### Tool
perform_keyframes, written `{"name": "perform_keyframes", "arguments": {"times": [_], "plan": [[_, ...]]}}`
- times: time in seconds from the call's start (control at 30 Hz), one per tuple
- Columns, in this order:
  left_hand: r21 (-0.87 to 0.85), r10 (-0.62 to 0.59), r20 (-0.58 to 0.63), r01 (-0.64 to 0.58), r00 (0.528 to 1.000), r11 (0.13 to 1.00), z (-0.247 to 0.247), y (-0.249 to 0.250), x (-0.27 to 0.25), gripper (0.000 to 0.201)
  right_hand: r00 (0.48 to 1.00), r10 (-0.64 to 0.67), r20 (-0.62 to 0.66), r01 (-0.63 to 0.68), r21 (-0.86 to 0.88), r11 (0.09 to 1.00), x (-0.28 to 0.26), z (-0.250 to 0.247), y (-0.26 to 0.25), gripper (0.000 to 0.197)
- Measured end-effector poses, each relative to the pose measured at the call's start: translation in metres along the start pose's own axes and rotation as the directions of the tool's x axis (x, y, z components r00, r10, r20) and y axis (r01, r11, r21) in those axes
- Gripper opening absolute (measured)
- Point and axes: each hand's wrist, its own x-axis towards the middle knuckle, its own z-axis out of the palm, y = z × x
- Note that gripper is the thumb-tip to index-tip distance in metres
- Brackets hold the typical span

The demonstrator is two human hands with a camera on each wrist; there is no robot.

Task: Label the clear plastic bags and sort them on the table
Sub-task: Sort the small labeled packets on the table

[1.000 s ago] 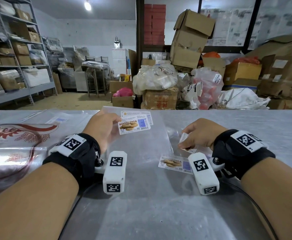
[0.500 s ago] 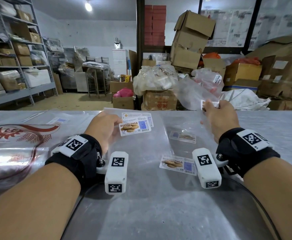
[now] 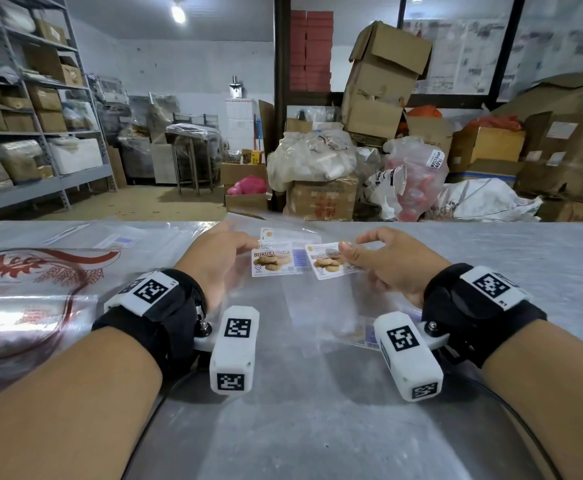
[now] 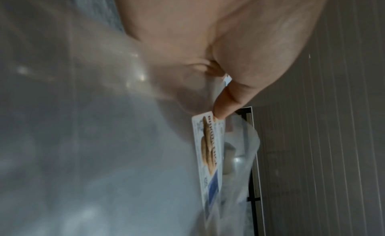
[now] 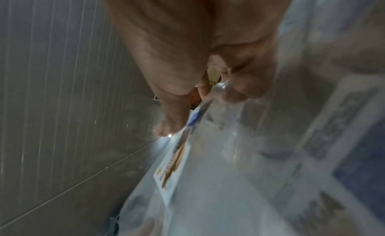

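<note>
My left hand (image 3: 252,242) pinches a small stack of "Biskut Lenga" labels (image 3: 276,260) between thumb and fingers, just above the steel table (image 3: 317,427). The left wrist view shows the thumb on the top label (image 4: 209,149). Just to the right, my right hand (image 3: 348,247) pinches a clear plastic bag (image 3: 321,299) bearing one such label (image 3: 328,263). In the right wrist view this bag (image 5: 208,182) is blurred. Another labelled bag (image 3: 364,336) lies flat under my right wrist.
A big clear bag with red print (image 3: 23,271) covers the table's left side, with more flat clear bags (image 3: 117,239) behind it. Beyond the table's far edge stand cardboard boxes (image 3: 380,95), stuffed sacks and metal shelving (image 3: 23,133).
My right hand lifted a clear bag off the table, raised it to the right, then brought it down and left beside the labels. My left hand stayed put with the labels.
</note>
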Motion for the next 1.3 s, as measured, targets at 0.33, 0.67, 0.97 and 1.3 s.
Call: {"name": "perform_keyframes", "arguments": {"times": [0.33,0.67,0.97,1.3], "plan": [[0.022,-0.014,0.080,0.012,0.997,1.000,0.000,0.001,0.000,0.027,0.991,-0.132,-0.036,0.136,0.181,0.974,-0.005,0.004,-0.005,0.038],[0.009,-0.024,0.032,0.024,0.999,1.000,0.000,-0.003,0.006,0.039,0.996,-0.079,0.035,0.076,0.078,0.994,-0.004,0.003,-0.003,0.030],[-0.053,0.005,-0.076,-0.009,0.997,0.999,-0.007,-0.003,0.013,0.079,0.997,0.028,-0.071,-0.053,-0.370,0.927,0.001,-0.016,0.001,0.061],[0.031,-0.032,-0.117,0.036,0.993,0.999,-0.007,-0.002,0.008,0.040,0.999,0.048,0.018,-0.030,-0.572,0.820,-0.006,-0.020,-0.003,0.032]]}}
